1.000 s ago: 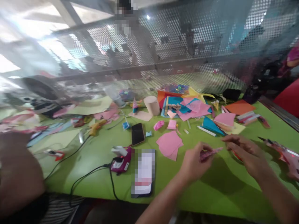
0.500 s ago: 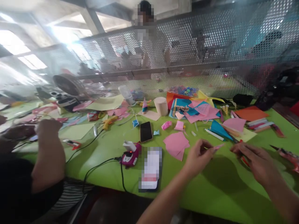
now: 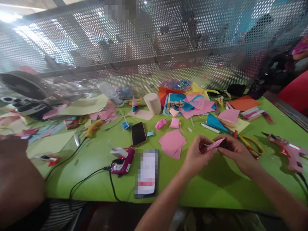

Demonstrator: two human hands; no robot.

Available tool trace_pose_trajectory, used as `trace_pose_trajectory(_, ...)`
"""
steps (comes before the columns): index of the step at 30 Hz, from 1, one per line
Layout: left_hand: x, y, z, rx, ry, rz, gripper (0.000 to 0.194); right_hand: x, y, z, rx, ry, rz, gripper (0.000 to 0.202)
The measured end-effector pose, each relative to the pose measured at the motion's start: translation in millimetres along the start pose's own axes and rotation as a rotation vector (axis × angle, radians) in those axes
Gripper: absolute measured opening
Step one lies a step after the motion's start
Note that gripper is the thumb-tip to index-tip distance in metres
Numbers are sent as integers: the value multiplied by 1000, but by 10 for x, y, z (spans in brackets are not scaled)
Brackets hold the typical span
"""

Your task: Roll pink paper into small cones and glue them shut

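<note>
A small folded piece of pink paper (image 3: 216, 144) is pinched in the fingers of my left hand (image 3: 196, 154), just above the green table. My right hand (image 3: 237, 154) is closed on the paper's other side, thumb and fingers at its edge. Behind the right hand lie scissors with yellow and red handles (image 3: 252, 146), partly hidden by it. Cut pink sheets (image 3: 171, 142) lie in a loose stack to the left of my hands. To the right rests a pink glue gun (image 3: 288, 149) with a cord.
A phone with a lit, blurred screen (image 3: 146, 173), a dark phone (image 3: 139, 134) and a purple power adapter (image 3: 124, 162) lie left of my arms. Coloured paper (image 3: 199, 104) is heaped behind, before a perforated metal screen (image 3: 144, 54). A co-worker's arm (image 3: 19, 173) is at far left.
My right hand has left the scissors, which now lie on the table, and has moved left to the pink paper. The view has turned slightly right and downward.
</note>
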State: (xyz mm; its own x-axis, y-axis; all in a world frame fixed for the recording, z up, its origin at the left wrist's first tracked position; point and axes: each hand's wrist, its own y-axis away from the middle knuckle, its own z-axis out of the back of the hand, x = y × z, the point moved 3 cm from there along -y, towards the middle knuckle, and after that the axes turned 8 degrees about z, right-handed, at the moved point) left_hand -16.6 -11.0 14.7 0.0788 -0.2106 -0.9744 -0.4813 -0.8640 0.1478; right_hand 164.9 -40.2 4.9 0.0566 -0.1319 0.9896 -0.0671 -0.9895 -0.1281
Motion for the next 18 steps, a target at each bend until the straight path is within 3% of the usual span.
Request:
trace_pose_trajectory(9,9,18,-28,-9,-56,24,44,24,4,-9,17,25,26,35)
trace_pose_trajectory(18,30,-15,-10,106,160,85,59,24,9,-2,5,21,63,31)
